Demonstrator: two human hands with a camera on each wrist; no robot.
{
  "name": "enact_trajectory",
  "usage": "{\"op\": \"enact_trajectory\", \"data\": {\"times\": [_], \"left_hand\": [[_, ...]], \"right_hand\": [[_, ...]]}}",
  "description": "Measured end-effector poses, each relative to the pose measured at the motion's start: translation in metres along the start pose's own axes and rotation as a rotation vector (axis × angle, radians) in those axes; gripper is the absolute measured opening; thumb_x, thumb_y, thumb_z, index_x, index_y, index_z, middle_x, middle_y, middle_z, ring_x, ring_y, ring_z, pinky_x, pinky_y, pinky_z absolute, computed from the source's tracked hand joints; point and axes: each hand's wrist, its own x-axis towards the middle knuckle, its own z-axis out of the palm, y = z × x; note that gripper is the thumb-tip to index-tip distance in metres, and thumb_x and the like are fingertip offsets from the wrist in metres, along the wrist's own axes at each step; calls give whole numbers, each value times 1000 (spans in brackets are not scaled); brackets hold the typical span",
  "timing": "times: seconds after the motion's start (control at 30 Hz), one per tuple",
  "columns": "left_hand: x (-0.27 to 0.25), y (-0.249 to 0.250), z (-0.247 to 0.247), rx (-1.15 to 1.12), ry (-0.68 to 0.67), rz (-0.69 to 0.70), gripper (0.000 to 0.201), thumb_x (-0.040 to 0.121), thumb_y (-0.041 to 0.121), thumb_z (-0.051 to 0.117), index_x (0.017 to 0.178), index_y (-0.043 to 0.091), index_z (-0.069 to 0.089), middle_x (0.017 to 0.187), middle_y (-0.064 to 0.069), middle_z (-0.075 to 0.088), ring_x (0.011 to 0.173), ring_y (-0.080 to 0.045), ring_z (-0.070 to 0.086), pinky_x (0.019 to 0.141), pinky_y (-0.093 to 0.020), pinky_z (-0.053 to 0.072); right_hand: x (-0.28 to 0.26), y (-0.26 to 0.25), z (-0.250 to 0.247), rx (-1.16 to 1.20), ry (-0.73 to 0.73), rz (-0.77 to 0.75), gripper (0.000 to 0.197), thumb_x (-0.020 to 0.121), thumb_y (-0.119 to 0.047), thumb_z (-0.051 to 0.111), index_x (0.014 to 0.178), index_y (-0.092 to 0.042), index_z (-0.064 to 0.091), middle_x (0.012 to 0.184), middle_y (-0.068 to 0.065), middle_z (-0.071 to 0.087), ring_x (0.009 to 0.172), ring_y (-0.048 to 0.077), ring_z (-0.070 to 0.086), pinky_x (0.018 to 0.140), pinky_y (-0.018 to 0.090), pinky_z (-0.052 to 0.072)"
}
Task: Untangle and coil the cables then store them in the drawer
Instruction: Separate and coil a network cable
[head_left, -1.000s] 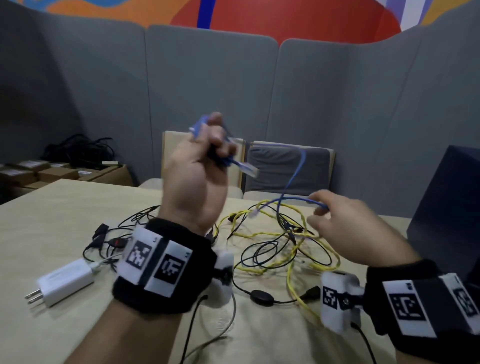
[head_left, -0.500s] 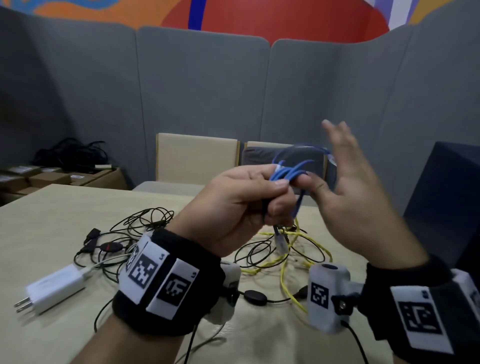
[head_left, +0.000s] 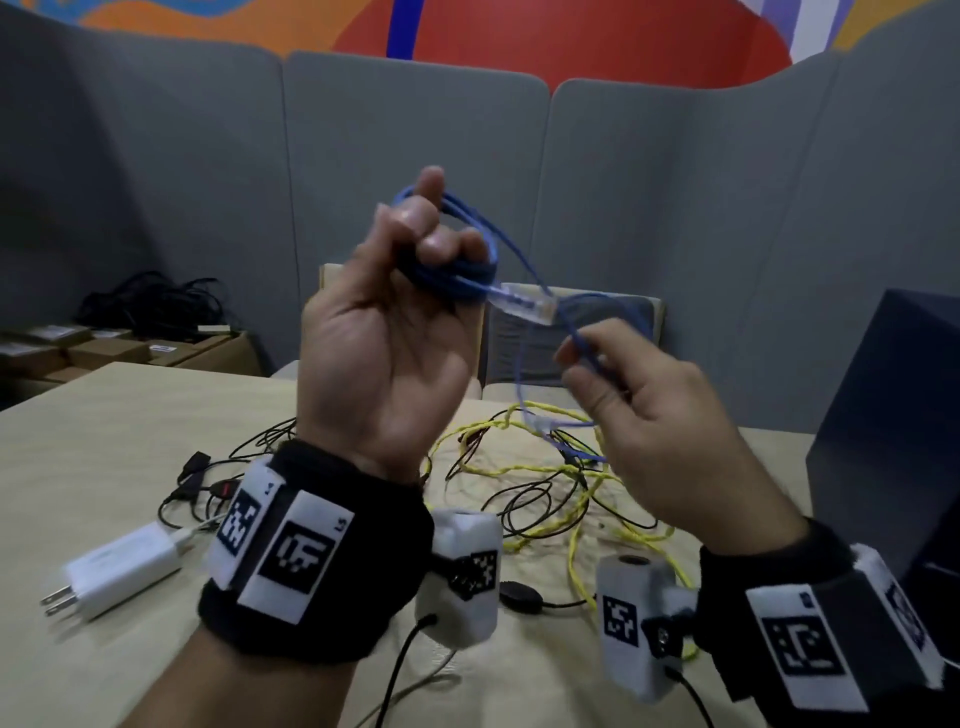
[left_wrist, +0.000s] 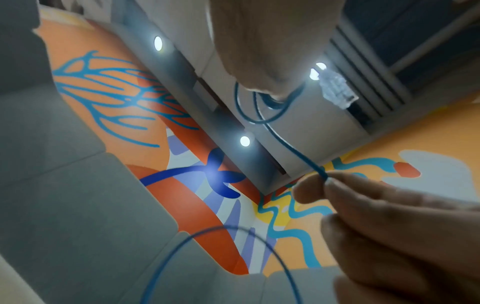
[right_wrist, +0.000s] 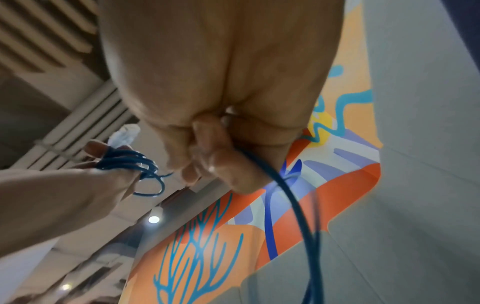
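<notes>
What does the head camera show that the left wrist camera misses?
Only the head view shows the table with the yellow cable, black cables and white charger. Only the left wrist view shows ceiling lights. Both show the blue cable coiled on the left hand, its free end pinched by the right hand.

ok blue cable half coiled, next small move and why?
Probably bring the right hand up and lay another loop onto the left hand. The blue cable is wound round the left fingers, but its pinched tail trails down to the yellow cable tangle.
</notes>
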Motion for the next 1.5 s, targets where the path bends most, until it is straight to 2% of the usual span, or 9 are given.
{"op": "enact_trajectory", "data": {"times": [0.23,0.47,0.7,0.83,0.97,1.13,1.3,1.43,1.5], "left_hand": [[7,-3,-17,496,80,180,18,100,12,37,111,2,47,76,1,66,73,-12,62,80,-23,49],[-1,-11,-22,955,-171,-157,21,89,15,43,105,5,52,76,0,67,76,-16,61,75,-23,50],[-12,-3,-16,982,-394,-490,27,89,8,45,108,-11,48,80,-10,66,72,-20,59,69,-24,49],[-16,-5,-11,962,-444,-541,19,85,3,52,104,-1,54,71,-3,58,66,-13,54,66,-22,46],[-18,-10,-10,846,-450,-575,11,84,-1,51,94,3,54,62,8,52,53,-6,45,59,-23,37],[-14,-11,-17,588,-382,-589,10,82,12,60,91,9,65,57,7,43,50,-8,37,64,-24,45],[-12,-10,-20,522,-330,-595,9,84,14,61,90,8,65,55,8,45,50,-7,39,64,-25,51],[-11,-16,-17,578,-198,-570,10,87,9,55,85,3,63,53,3,47,48,-10,42,61,-25,51],[-12,-21,-15,622,-162,-533,14,86,10,51,83,1,61,56,0,53,48,-10,47,59,-23,49]], "right_hand": [[-5,-27,-10,-141,-96,-189,3,89,-25,64,89,-27,65,57,-22,51,56,-1,50,52,7,32],[-2,-27,-26,-226,194,-281,8,87,-20,65,81,-15,69,66,-12,56,65,-1,48,61,6,33],[-1,-18,-30,-105,205,-230,9,91,-19,62,83,-24,62,68,-8,55,64,6,49,59,14,34],[1,-12,-23,23,215,-177,12,94,-21,56,85,-28,62,61,-20,54,56,2,50,57,11,34],[2,-12,-16,200,139,-57,14,95,-29,53,85,-32,62,57,-8,57,41,11,45,42,27,40],[3,-9,-9,406,70,-6,22,99,-31,42,111,-27,61,59,-19,56,42,1,47,42,11,34],[1,-6,-10,542,-79,-65,52,84,-61,50,116,-20,60,65,-13,59,50,-3,52,49,6,39],[3,-7,-2,232,94,-44,22,95,-43,52,93,-23,61,77,4,60,66,25,53,60,39,44],[3,-7,2,164,158,-45,18,96,-34,47,89,-23,59,80,2,60,68,22,53,62,37,45]]}}
